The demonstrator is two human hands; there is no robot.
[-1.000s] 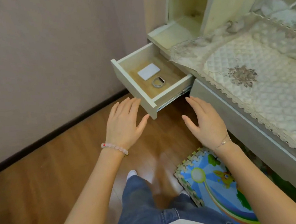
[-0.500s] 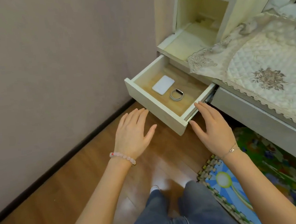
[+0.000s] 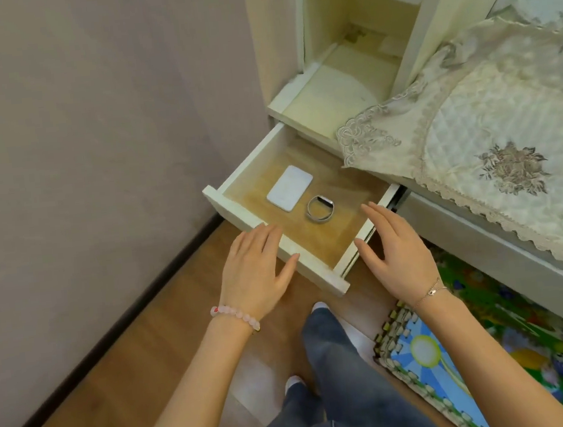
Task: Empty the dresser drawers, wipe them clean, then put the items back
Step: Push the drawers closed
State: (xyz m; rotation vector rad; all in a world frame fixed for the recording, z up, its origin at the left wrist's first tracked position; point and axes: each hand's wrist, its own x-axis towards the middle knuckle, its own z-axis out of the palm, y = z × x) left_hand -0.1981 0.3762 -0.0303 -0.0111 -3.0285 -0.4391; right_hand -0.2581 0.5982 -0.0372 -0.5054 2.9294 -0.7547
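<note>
A cream dresser drawer point(image 3: 231, 211) stands pulled out, with a brown wooden floor inside. A flat white rectangular case point(image 3: 289, 187) and a silver ring-shaped band point(image 3: 320, 208) lie in it side by side. My left hand point(image 3: 256, 270) is spread flat, fingers straight, at the drawer's front panel, the thumb over the panel's top edge. My right hand point(image 3: 394, 252) hovers with straight fingers at the drawer's right front corner, by the metal slide rail. Neither hand holds anything.
A lace-edged quilted cloth point(image 3: 493, 144) covers the dresser top and overhangs the drawer's back right. An open cream cubby point(image 3: 344, 55) rises behind. A wall is close on the left, wooden floor below, and a colourful foam mat point(image 3: 466, 360) beside my legs.
Both hands have moved forward from below the drawer up to its front panel and right corner. The view has shifted closer to the drawer.
</note>
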